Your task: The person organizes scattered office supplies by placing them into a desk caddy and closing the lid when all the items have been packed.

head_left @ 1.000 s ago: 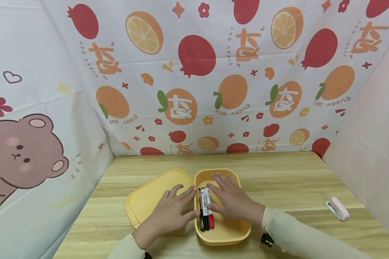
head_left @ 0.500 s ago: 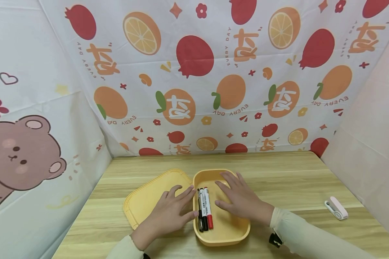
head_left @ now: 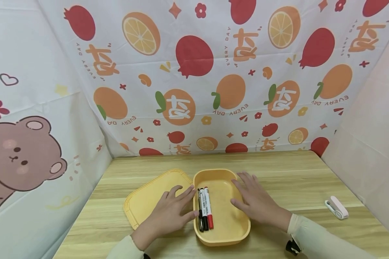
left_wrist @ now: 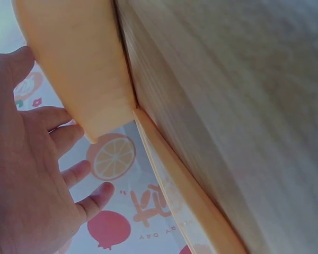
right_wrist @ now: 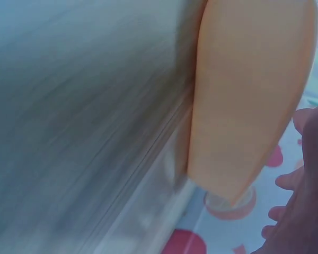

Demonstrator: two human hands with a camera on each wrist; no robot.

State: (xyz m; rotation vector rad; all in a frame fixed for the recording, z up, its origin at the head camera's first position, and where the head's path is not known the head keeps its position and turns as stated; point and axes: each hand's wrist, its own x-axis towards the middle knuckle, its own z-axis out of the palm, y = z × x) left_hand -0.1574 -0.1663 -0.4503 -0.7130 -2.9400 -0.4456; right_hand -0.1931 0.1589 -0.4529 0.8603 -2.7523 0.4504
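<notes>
A yellow box (head_left: 227,235) stands on the table with several slim items along its left wall: a black pen (head_left: 200,216), a white marker with a black cap (head_left: 204,208) and one with a red cap (head_left: 208,205). My left hand (head_left: 170,212) touches the box's left rim with its fingertips, fingers loosely spread. At the right rim, my right hand (head_left: 257,201) lies with spread fingers and holds nothing. Both wrist views show the box's outer wall (left_wrist: 79,63) beside a hand; in the right wrist view the right hand (right_wrist: 307,196) is partly cut off.
A yellow lid (head_left: 152,194) lies flat on the wooden table (head_left: 278,169), left of the box and partly behind my left hand. Farther right is a small pink and white object (head_left: 336,207). Printed cloth (head_left: 201,54) hangs behind the table and at both sides.
My right hand has moved rightward from over the markers, out of the box's interior to its right rim. The left hand stays at the left rim. The markers lie in place.
</notes>
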